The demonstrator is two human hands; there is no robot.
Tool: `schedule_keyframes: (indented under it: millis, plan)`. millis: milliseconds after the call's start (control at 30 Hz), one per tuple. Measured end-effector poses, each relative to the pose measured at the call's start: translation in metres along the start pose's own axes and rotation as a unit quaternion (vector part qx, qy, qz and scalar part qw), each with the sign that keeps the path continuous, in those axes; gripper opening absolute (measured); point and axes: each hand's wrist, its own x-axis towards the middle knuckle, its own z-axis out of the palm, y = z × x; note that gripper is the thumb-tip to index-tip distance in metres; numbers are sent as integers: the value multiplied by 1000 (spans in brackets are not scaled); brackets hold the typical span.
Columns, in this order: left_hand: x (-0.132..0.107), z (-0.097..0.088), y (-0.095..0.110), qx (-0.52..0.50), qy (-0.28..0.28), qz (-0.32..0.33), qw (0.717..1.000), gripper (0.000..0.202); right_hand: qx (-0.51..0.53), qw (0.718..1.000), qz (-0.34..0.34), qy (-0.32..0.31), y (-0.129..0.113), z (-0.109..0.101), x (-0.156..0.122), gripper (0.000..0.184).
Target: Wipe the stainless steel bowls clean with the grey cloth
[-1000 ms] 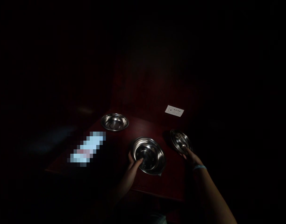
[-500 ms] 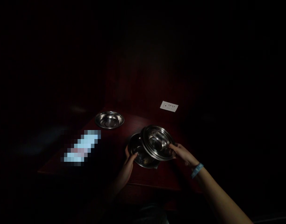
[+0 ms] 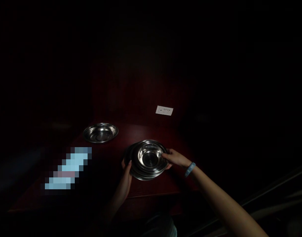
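A steel dish [image 3: 147, 156] sits nested on top of a second steel dish [image 3: 143, 176] near the front of a dark red table [image 3: 151, 189]. My left hand [image 3: 127, 170] grips the left rim of the lower dish. My right hand [image 3: 174, 158], with a light blue band on its wrist, holds the right rim of the upper dish. A third steel dish [image 3: 100, 132] rests alone further back to the left. The scene is very dark.
A pixelated pale blue strip [image 3: 67, 168] lies on the table to the left. A small white card with dots [image 3: 164, 110] lies at the back right. Beyond the table edges everything is black.
My right hand carried the dish from the right side over and lowered it into the dish held by my left hand. The view shifted so everything sits further left.
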Motion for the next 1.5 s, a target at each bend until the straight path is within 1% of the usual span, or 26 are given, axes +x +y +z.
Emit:
schedule_keyframes:
  millis: [100, 200, 267, 400, 500, 567, 633, 700, 733, 800, 833, 867, 933, 1000, 1067, 1167, 1267, 1333, 1433, 1500]
  plan:
    - [-1, 1, 0, 4, 12, -6, 1000, 55, -37, 999, -6, -29, 5, -3, 5, 36]
    - [-1, 3, 1, 7, 11, -2, 1000, 52, -67, 997, -20, -30, 8, -4, 8, 47]
    - [-2, 5, 2, 2, 6, -2, 1000, 50, -68, 997, -16, -33, 9, -1, 7, 47]
    - [-4, 7, 4, -10, 6, -13, 1000, 48, -71, 995, 9, -64, 9, 6, 2, 46]
    - [-3, 8, 4, -4, 8, -21, 1000, 48, -112, 991, 28, -73, 8, 8, 1, 46]
    - [-2, 7, 2, 1, 12, -23, 1000, 49, -144, 985, 59, -74, 8, 8, 2, 45]
    - [1, 5, 0, 8, 10, -32, 999, 51, -148, 982, 98, -71, 10, 8, 3, 40]
    - [2, 4, -2, 12, 9, -36, 999, 51, -100, 986, 118, -55, 15, 10, 1, 34]
    - [2, 4, -3, 13, 10, -34, 999, 50, -54, 990, 118, -50, 19, 13, -1, 39]
    - [2, 4, -3, 12, 14, -22, 1000, 49, 58, 991, 111, -53, 26, 18, -6, 58]
    - [2, 4, -3, 13, 15, -20, 1000, 48, 113, 985, 113, -67, 30, 22, -8, 62]
    - [1, 4, -2, 15, 14, -23, 1000, 47, 159, 976, 120, -83, 34, 26, -10, 61]
    - [1, 3, 1, 20, 9, -33, 999, 46, 216, 962, 137, -95, 39, 34, -13, 53]
    - [0, 2, 4, 21, -3, -40, 999, 46, 242, 958, 136, -65, 43, 41, -15, 40]
    - [0, 2, 5, 21, -14, -36, 999, 46, 253, 960, 123, -8, 45, 47, -18, 29]
    - [1, 6, 0, 22, -13, -19, 1000, 46, 264, 957, 107, 53, 48, 50, -25, 27]
    - [9, 10, -11, 33, 1, 16, 999, 51, 282, 951, 90, 84, 50, 48, -36, 23]
    - [18, 10, -20, 57, -1, 35, 998, 57, 295, 946, 86, 99, 50, 44, -42, 21]
    - [30, 2, -29, 119, -36, 61, 990, 66, 323, 935, 82, 118, 49, 29, -44, 17]
    - [34, -5, -32, 182, -74, 84, 977, 69, 351, 923, 85, 134, 46, 13, -39, 15]
